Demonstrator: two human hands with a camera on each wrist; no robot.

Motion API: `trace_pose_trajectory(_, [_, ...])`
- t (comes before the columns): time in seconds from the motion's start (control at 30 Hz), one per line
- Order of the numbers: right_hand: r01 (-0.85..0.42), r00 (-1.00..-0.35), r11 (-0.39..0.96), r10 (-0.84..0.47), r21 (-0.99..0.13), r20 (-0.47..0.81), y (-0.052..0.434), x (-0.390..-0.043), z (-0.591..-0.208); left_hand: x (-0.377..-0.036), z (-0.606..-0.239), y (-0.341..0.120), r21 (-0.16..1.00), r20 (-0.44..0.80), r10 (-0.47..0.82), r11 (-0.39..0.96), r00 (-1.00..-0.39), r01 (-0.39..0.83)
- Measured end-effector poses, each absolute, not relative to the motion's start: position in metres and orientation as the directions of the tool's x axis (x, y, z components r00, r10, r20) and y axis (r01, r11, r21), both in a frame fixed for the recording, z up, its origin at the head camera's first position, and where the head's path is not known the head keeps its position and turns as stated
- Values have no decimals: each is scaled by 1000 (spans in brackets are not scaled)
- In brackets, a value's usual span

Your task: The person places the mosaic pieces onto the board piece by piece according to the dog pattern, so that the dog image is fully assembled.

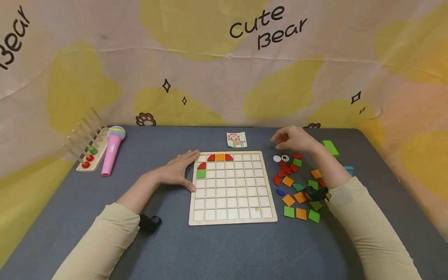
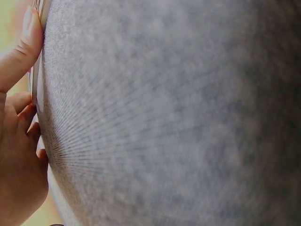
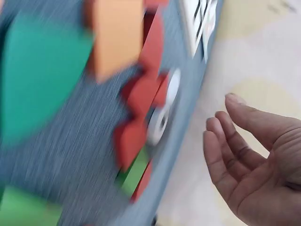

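A wooden grid board (image 1: pixel 231 194) lies mid-table, with red quarter-rounds (image 1: pixel 211 157), an orange square (image 1: pixel 220 157) and a green square (image 1: pixel 201 174) in its top-left cells. My left hand (image 1: pixel 180 171) rests flat on the table, fingers against the board's left edge (image 2: pixel 35 89); the left wrist view shows the same hand (image 2: pixel 16 155). My right hand (image 1: pixel 290 138) hovers beyond a pile of loose coloured pieces (image 1: pixel 297 186), near two white discs (image 1: pixel 277 158). In the right wrist view this hand (image 3: pixel 249 150) is relaxed with an empty palm, beside the blurred red pieces (image 3: pixel 138 99).
A small pattern card (image 1: pixel 236 139) lies behind the board. A pink toy microphone (image 1: pixel 112 149) and a wooden peg rack (image 1: pixel 89 146) sit at the far left. A green block (image 1: pixel 330 148) and a blue block (image 1: pixel 349 170) lie right of the pile.
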State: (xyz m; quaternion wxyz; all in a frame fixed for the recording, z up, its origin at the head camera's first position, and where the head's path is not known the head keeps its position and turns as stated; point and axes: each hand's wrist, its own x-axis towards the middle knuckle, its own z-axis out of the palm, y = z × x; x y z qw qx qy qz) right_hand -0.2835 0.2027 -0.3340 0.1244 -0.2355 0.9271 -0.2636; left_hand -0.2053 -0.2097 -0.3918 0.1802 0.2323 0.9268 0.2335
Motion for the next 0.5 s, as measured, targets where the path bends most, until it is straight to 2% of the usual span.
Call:
trace_pose_trajectory(0.2, [-341, -839, 786, -502, -516, -210, 236, -286, -335, -206, -392, -211, 510, -220, 516, 784, -828, 354])
trace_pose_trajectory(0.5, [-233, -841, 843, -426, -485, -335, 259, -285, -339, -207, -392, -209, 514, -219, 521, 780, -825, 356])
